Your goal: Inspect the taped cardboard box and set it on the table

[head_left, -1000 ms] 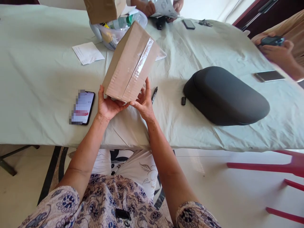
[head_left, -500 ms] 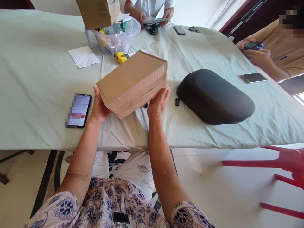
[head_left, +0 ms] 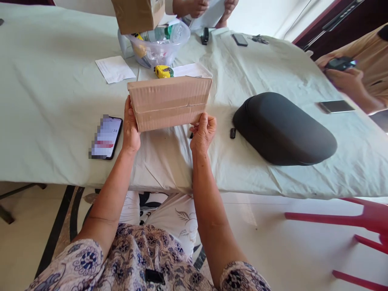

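A brown cardboard box [head_left: 171,105] is held up over the table, its taped long side with a seam facing me. My left hand [head_left: 131,129] is closed on the box's left end, the fingers flat along it. At the lower right corner my right hand [head_left: 203,131] pinches the box between thumb and fingers. Beneath the box, partly covered by my right hand, a small black object shows; its kind is unclear. Another small black piece [head_left: 233,133] lies to the right of that hand. A phone [head_left: 106,138] with a lit screen rests left of my left hand.
A large dark hard case [head_left: 285,129] stands on the cloth-covered table [head_left: 54,105] at right. Beyond are a yellow tape measure [head_left: 163,71], papers [head_left: 115,69], a plastic basket [head_left: 157,50] of bottles and another carton [head_left: 138,16]. Two people sit across, hands occupied. Red stool [head_left: 371,218] at lower right.
The box has been turned in my hands: its broad top face has tipped away and the taped side now faces me, more level. The person opposite has raised the paper.
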A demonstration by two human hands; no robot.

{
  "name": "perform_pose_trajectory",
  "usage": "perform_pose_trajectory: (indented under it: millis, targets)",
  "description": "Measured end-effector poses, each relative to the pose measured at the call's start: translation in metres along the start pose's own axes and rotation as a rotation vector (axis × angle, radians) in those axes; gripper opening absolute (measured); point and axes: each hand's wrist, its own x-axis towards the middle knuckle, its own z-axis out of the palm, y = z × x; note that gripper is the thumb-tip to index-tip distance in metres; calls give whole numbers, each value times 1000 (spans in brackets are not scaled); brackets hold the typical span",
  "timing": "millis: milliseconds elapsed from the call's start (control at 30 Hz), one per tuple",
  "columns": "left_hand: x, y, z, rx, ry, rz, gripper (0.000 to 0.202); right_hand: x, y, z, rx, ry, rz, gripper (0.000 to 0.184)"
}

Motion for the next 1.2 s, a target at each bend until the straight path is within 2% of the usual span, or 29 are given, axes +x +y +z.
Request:
perform_pose_trajectory:
  millis: [100, 200, 267, 400, 500, 733, 800, 967, 1067, 1200]
  targets:
    - [0, 1, 0, -4, -4, -16, 71, -1, -2, -2, -41, -1, -17, 54]
    - [-3, 4, 0, -36, -10, -70, 80, -2, -2, -3, -69, -60, -25, 55]
    - [-6, 6, -1, -35, -25, -56, 83, -2, -3, -3, -68, -87, -36, 56]
    - [-7, 9, -2, 4, -67, -18, 76, -3, -2, -3, -65, -69, -79, 60]
    - [-5, 10, -1, 2, -52, -20, 69, -2, 0, -3, -78, -71, -106, 60]
    - [-1, 5, -6, 41, -62, 16, 69, 2, 5, -8, -109, -57, -75, 59]
    - [3, -1, -12, 81, -99, 63, 65, 1, 6, -9, -108, -75, -41, 60]
    - [20, -17, -24, 223, -262, 311, 75, -2, 6, -8, -13, -123, 62, 66]
    - [22, -21, -26, 275, -281, 382, 79, -3, 5, -6, -26, -142, 105, 64]
    - [18, -18, -25, 308, -295, 424, 85, -2, 5, -5, -18, -172, 74, 60]
